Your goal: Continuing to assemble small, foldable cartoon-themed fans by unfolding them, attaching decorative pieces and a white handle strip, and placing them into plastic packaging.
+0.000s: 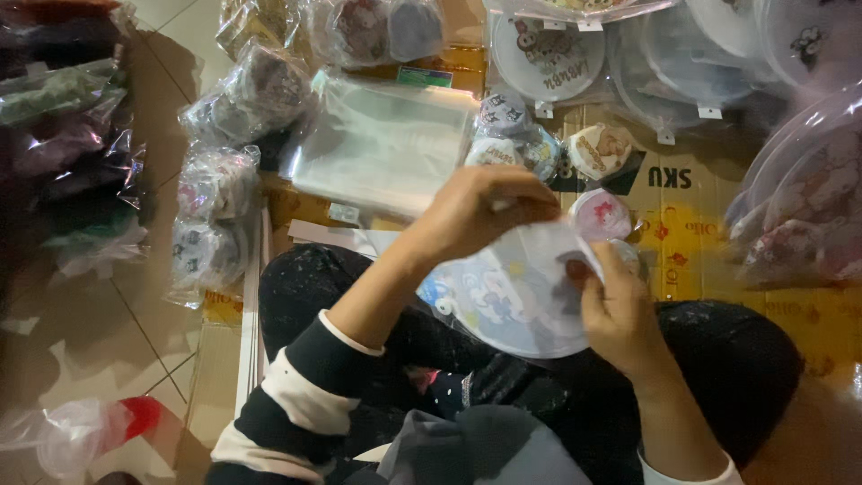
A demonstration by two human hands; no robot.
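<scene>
fan [516, 296], round and printed, lay over my lap, pinched by my left hand [480, 211] at the far edge and my right hand [615, 310] at the right rim. thin cover could slip or crease if i pulled unevenly.

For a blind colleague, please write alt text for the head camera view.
A seated person holds a round, flat cartoon-printed item in a clear sleeve over the lap, left hand gripping its top and right hand its right edge. Ahead, on flattened cardboard, lie a stack of clear bags, small round badges and wrapped bundles.
</scene>
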